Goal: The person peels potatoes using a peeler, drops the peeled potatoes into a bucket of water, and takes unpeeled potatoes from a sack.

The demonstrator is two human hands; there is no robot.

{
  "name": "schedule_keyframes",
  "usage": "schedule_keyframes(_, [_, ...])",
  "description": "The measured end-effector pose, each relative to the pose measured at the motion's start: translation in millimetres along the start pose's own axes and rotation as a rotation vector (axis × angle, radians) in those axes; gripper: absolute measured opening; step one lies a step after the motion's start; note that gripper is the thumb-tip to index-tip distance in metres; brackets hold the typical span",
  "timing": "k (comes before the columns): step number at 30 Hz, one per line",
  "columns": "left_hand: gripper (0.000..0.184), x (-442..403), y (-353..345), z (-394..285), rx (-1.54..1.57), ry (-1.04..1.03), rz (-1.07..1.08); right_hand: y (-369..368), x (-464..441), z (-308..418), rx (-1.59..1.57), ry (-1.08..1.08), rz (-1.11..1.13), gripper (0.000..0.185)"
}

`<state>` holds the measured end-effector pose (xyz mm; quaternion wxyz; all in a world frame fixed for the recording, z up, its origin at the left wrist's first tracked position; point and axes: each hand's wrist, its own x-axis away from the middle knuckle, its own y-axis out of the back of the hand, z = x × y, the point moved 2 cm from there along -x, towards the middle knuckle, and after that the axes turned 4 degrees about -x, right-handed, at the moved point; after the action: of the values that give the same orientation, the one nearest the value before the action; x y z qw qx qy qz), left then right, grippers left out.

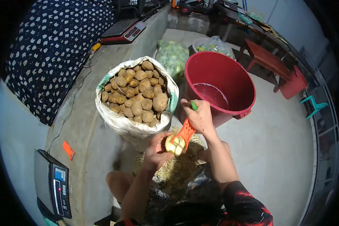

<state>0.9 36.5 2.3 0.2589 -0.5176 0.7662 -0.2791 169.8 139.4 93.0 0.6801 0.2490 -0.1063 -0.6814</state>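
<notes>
My left hand [157,150] is closed around a potato [176,145], whose upper face is pale and faceted where skin is off. In my right hand [200,116] is a peeler [186,132] with an orange head and a green handle end; its head lies against the potato. Below the hands, a heap of peelings [175,171] covers the floor between the feet. Just beyond my left hand stands a white sack [120,126] full of unpeeled potatoes [137,92]. A large red tub [218,62] with some liquid in it is beyond my right hand.
On the left ledge are a digital scale [58,188], an orange tool [68,150] and a red scale [124,33]. Behind the sack sits a bag of green produce [172,56]. A wooden bench [265,58] and a turquoise stool [314,105] stand at right.
</notes>
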Motion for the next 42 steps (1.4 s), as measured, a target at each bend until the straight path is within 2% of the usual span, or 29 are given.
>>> schedule_keyframes(2, [0.075, 2, 2, 2, -0.109, -0.027, -0.058, -2, 10, 9, 0.396, 0.441, -0.177, 0.029])
schedule_keyframes(3, [0.075, 1, 2, 1, -0.107, -0.015, -0.046, -4, 5, 1, 0.392, 0.439, -0.177, 0.029])
schedule_keyframes(5, [0.075, 2, 4, 3, -0.081, -0.015, -0.012, -6, -13, -31, 0.271, 0.224, -0.131, 0.030])
schedule_keyframes(6, [0.075, 2, 5, 4, -0.053, -0.020, 0.022, -3, -16, -34, 0.273, 0.227, -0.137, 0.030])
schedule_keyframes(8, [0.076, 2, 10, 2, -0.079, 0.016, 0.036, -2, -21, -49, 0.084, -0.135, -0.052, 0.030])
schedule_keyframes(10, [0.075, 2, 9, 2, -0.103, 0.022, 0.011, 3, -5, -10, 0.021, -0.008, 0.020, 0.030])
schedule_keyframes(12, [0.074, 1, 6, 2, -0.158, 0.010, 0.001, 3, 9, 5, 0.341, 0.432, -0.052, 0.029])
schedule_keyframes(16, [0.074, 1, 6, 6, -0.209, -0.005, 0.041, -5, -10, -32, 0.504, 0.444, -0.140, 0.031])
schedule_keyframes(18, [0.074, 2, 3, -3, -0.128, 0.055, 0.025, -1, -25, -50, 0.254, -0.062, -0.024, 0.033])
schedule_keyframes(19, [0.074, 3, 3, -5, -0.041, 0.120, 0.002, 3, -23, -47, 0.121, -0.112, 0.014, 0.035])
schedule_keyframes(22, [0.074, 4, 9, 2, 0.045, 0.081, -0.126, 5, -7, -11, 0.044, -0.095, 0.043, 0.029])
schedule_keyframes(23, [0.073, 3, 6, 0, 0.003, 0.061, -0.128, 5, 1, 0, 0.072, 0.063, 0.018, 0.025])
schedule_keyframes(24, [0.073, 4, 7, 0, 0.002, 0.066, -0.131, 1, 3, -1, 0.069, 0.059, 0.019, 0.025])
schedule_keyframes(26, [0.074, 2, 6, 2, -0.031, 0.025, -0.085, 0, 5, 1, 0.405, 0.379, -0.179, 0.022])
schedule_keyframes(27, [0.073, 2, 8, 5, -0.004, 0.019, -0.050, -3, -8, -21, 0.290, 0.294, -0.188, 0.027])
schedule_keyframes(28, [0.073, 2, 9, 6, -0.006, 0.017, -0.045, -4, -17, -41, 0.291, 0.297, -0.193, 0.027])
schedule_keyframes(30, [0.072, 2, 10, 3, 0.016, 0.000, 0.023, -3, -28, -66, 0.000, -0.115, -0.122, 0.034])
schedule_keyframes(31, [0.072, 3, 12, 4, 0.017, -0.001, 0.025, 0, -27, -65, -0.022, -0.121, -0.121, 0.040])
schedule_keyframes(33, [0.069, 2, 14, 5, 0.111, -0.016, -0.067, 5, -27, -57, 0.020, -0.097, -0.134, 0.039])
schedule_keyframes(36, [0.069, 1, 6, -5, 0.109, -0.061, -0.054, -2, -25, -59, 0.103, -0.029, -0.217, 0.040])
schedule_keyframes(38, [0.069, 1, 9, -3, 0.102, -0.067, -0.061, -4, -26, -67, -0.112, -0.105, -0.119, 0.042])
schedule_keyframes(40, [0.072, 1, 11, -3, 0.050, -0.046, -0.122, -3, -18, -42, -0.034, -0.063, -0.165, 0.044])
schedule_keyframes(42, [0.072, 0, 6, -6, 0.014, -0.057, -0.122, -4, -11, -26, -0.158, -0.034, -0.088, 0.041])
